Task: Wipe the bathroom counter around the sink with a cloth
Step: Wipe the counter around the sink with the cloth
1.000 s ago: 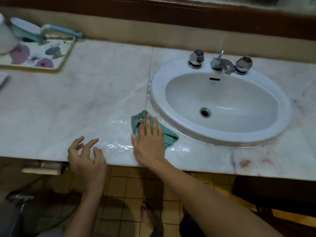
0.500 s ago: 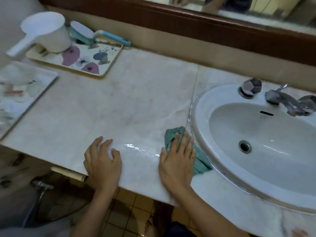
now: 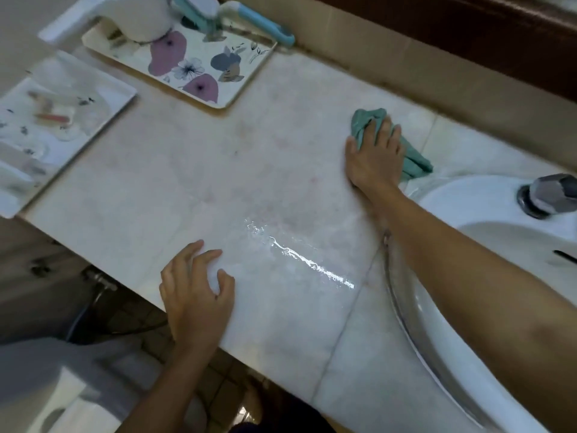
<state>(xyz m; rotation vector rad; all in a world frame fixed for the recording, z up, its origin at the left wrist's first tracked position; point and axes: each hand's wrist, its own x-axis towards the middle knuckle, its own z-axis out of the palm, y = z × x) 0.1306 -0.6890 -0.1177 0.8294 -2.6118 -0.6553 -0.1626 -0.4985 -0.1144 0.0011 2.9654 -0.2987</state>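
Note:
The green cloth (image 3: 412, 157) lies flat on the pale marble counter (image 3: 218, 189), far back and just left of the white sink (image 3: 449, 195). My right hand (image 3: 374, 154) presses down on the cloth, palm flat, fingers toward the back wall. My left hand (image 3: 196, 292) rests at the counter's front edge, fingers spread and curled, holding nothing. A streak of water (image 3: 299, 257) glistens on the marble between my two hands. My right forearm crosses the sink's left rim.
A flowered tray (image 3: 199, 70) at the back left carries a white scoop (image 3: 131, 17) and a blue-handled brush (image 3: 256, 20). Another tray (image 3: 56, 126) sits at the far left. A chrome tap knob (image 3: 549, 192) stands on the sink's rim. Tiled floor lies below the edge.
My right hand has slid the cloth from the counter's front, beside the sink, away to the back near the wall. My left hand stays at the front edge. The view has swung left.

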